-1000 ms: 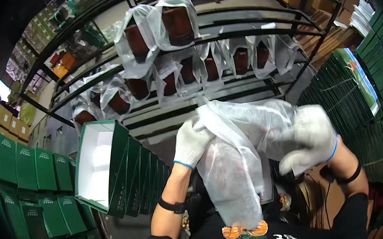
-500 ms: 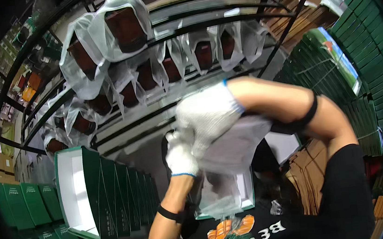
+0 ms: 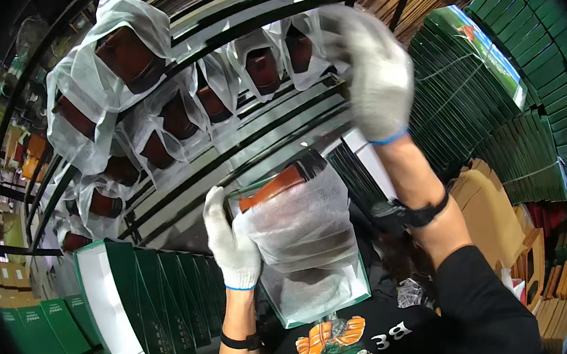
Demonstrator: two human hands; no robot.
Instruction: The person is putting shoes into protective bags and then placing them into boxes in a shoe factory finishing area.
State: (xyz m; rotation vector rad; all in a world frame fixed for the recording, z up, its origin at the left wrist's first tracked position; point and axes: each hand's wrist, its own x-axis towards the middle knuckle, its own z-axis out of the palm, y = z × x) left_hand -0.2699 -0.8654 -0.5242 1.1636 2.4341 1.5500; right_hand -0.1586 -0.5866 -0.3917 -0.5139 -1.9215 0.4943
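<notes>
In front of my chest lies an open green box [image 3: 360,281] with a pale inside. In it rests a white cloth bag [image 3: 299,227]; a brown and black thing, probably a shoe [image 3: 277,186], pokes out of its far end. My left hand [image 3: 231,241], in a white knit glove, lies along the box's left side with its fingers stretched out. My right hand [image 3: 378,74], gloved alike and smeared by motion, is raised at the rack's right part, beside a bagged brown item [image 3: 299,49]. Whether its fingers touch anything is hidden.
A black metal rack [image 3: 261,31] spans the far side, bearing several brown items in white bags. Nested green boxes [image 3: 165,296] stand at the left. Stacked green cartons [image 3: 450,90] and brown cardboard [image 3: 488,214] fill the right.
My right hand has left the bag beside my left hand and swung up and right to the rack. The left hand has shifted left to the box's side. The bag now lies flatter in the box.
</notes>
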